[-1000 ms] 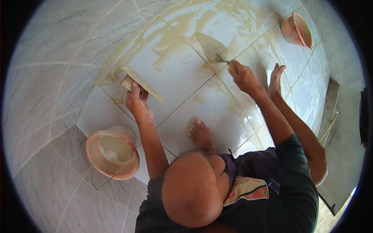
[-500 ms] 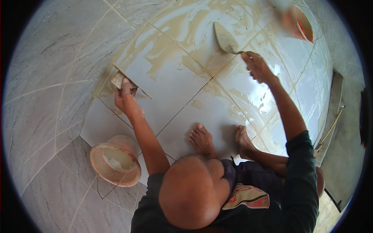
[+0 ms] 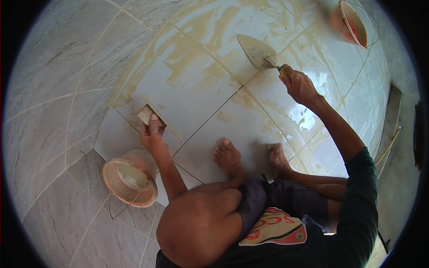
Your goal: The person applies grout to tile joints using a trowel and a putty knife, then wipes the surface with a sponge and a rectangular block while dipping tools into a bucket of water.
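My left hand (image 3: 152, 136) presses a small flat float (image 3: 146, 114) with a long thin edge against a white tile (image 3: 196, 102) smeared with tan grout. My right hand (image 3: 298, 85) reaches far forward and grips the handle of a pointed metal trowel (image 3: 255, 51), whose blade lies on the wet, streaked tiles. My two bare feet (image 3: 228, 156) (image 3: 279, 158) rest on the tiles between my arms. The top of my head (image 3: 196, 223) fills the lower middle of the picture.
An orange bucket (image 3: 129, 178) with pale grout inside stands beside my left forearm. A second orange bucket (image 3: 353, 22) sits at the far right. Grey veined tiles (image 3: 53, 111) with pale joints cover the left. A yellow hose (image 3: 389, 145) runs along the right edge.
My right foot has drawn back from beside the right hand to near my body. The right hand with the trowel has reached farther out. The left hand has slid the float a little toward me.
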Demonstrator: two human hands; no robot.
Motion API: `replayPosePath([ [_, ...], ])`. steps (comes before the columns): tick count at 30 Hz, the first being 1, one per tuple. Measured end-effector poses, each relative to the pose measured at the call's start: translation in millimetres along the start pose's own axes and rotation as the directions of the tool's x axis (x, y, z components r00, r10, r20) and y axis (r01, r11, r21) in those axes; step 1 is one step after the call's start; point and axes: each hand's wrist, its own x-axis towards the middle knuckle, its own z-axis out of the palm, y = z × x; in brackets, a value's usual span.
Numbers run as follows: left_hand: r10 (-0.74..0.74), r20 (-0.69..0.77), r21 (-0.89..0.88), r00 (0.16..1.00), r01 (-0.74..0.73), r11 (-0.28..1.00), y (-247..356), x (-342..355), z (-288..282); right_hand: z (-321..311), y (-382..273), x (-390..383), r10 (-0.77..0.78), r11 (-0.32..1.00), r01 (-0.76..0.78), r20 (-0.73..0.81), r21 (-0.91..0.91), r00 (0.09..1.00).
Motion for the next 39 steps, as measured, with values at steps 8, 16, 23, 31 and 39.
replayPosePath([
  [8, -0.089, 0.164, 0.047, 0.982, 0.083, 0.995, -7.9, -24.3, 24.7, 53.1, 15.5, -27.4, -0.104, 0.876, 0.131, 0.084, -0.465, 0.991],
  [16, -0.017, 0.022, 0.005, 1.0, 0.017, 1.0, -22.7, -13.7, -4.7, -65.3, 65.6, 60.8, 0.5, 0.789, -0.466, 0.022, 0.401, 0.866],
  [23, 0.135, -0.215, 0.224, 0.967, -0.086, 0.971, -29.5, 32.5, -19.8, 31.9, -41.4, 41.4, -0.203, 0.943, 0.16, 0.121, 0.291, 0.972],
  [31, 0.424, -0.122, 0.597, 0.897, -0.275, 0.754, -37.8, 105.1, 78.0, -104.9, -1.4, 10.9, 0.305, 0.833, -0.424, 0.344, 0.356, 0.888],
  [39, 0.538, 0.183, 0.676, 0.823, -0.502, 0.539, 11.4, 123.6, 354.8, -207.2, 85.9, -36.1, 0.538, 0.757, -0.5, 0.033, 0.421, 0.842],
])
